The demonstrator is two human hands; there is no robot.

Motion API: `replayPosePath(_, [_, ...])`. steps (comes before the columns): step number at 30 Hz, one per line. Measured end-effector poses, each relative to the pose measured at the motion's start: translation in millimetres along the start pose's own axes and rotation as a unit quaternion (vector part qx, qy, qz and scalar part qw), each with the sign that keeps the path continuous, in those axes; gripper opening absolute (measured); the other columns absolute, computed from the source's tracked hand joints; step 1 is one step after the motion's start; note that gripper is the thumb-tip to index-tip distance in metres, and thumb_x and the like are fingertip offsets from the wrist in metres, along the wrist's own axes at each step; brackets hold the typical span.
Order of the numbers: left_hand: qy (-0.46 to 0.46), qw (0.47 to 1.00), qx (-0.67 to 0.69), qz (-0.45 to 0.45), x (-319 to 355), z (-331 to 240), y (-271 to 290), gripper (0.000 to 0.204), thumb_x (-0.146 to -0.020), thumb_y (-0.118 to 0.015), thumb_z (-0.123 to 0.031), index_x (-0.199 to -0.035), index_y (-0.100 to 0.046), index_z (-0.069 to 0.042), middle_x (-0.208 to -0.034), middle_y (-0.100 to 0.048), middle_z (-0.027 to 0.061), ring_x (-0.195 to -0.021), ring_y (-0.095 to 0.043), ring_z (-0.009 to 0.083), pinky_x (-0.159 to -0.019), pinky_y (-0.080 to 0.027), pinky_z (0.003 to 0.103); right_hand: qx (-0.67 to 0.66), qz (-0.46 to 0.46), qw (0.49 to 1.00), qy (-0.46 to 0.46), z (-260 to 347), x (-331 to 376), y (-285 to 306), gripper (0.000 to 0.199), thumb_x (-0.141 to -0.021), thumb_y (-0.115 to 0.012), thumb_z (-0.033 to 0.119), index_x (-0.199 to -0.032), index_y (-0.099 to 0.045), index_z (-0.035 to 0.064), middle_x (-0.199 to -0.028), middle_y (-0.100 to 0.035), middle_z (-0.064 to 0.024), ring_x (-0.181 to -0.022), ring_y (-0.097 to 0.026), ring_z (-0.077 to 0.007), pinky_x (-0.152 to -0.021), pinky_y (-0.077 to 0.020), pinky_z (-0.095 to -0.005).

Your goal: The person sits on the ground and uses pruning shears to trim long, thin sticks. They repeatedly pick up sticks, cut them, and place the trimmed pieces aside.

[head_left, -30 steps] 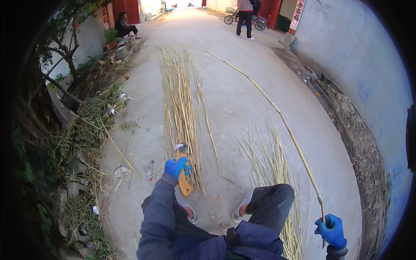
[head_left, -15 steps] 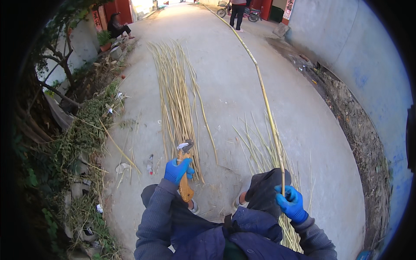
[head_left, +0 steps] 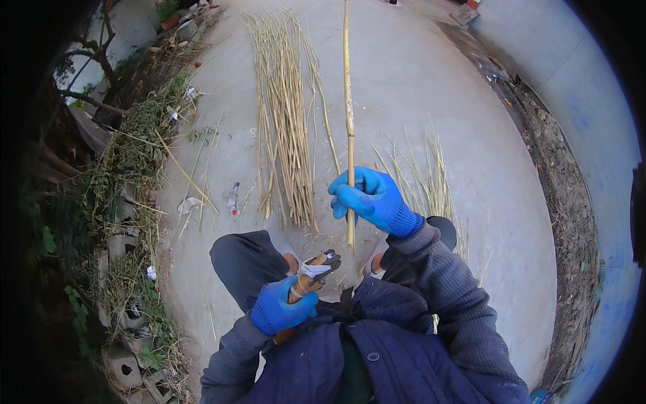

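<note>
My left hand (head_left: pixel 285 307), in a blue glove, is closed round the wooden handle of a tool (head_left: pixel 303 288) held low over my lap. The tool's dark metal head has pale wrapping and points up to the right. My gloved right hand (head_left: pixel 374 199) grips a long, yellowish cane stalk (head_left: pixel 348 101) near its lower end, in front of me. Upright in the picture, the stalk runs out past the top edge. Its cut end hangs just below my fingers, above and to the right of the tool's head, apart from it.
A bundle of similar stalks (head_left: pixel 286 128) lies on the concrete ahead, slightly left. Thinner, pale green-yellow strips (head_left: pixel 431 178) lie to my right, partly hidden by my knee. Dry weeds and hollow blocks (head_left: pixel 126 367) line the left edge; a blue-grey wall (head_left: pixel 572 81) borders the right.
My right hand has brought the stalk up and left to the middle. My left hand has drawn the tool lower and tilted its head rightward. The view has tipped down.
</note>
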State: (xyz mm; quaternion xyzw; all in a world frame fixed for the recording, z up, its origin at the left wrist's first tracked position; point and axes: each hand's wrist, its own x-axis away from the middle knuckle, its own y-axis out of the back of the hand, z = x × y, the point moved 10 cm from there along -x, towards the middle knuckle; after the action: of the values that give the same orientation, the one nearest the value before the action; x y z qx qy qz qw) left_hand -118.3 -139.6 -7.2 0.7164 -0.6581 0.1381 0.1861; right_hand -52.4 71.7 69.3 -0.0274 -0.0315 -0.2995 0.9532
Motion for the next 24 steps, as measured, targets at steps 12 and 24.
replayPosePath(12, [-0.022,0.998,0.053,0.005,0.7,-6.3,-11.0,0.032,-0.089,-0.066,-0.019,-0.112,-0.061,0.003,-0.078,-0.071,0.0093,-0.068,-0.069,0.0135,-0.063,-0.055,0.029,-0.039,-0.057,0.996,0.056,1.3,-6.1,-18.1,0.021,-0.090,-0.068,0.019,-0.101,-0.063,0.0022,-0.079,-0.068,-0.0056,-0.073,-0.068,-0.0109,-0.058,-0.0517,-0.0237])
replayPosePath(24, [-0.027,0.998,0.052,-0.017,0.4,-11.0,-2.0,0.026,-0.087,-0.068,-0.016,-0.104,-0.064,0.004,-0.076,-0.071,0.0088,-0.068,-0.070,0.0140,-0.063,-0.055,0.029,0.084,0.013,0.996,-0.012,-16.5,23.0,-40.2,0.023,-0.086,-0.072,0.019,-0.101,-0.064,0.0032,-0.082,-0.068,-0.0032,-0.076,-0.064,-0.0089,-0.070,-0.0533,-0.0269])
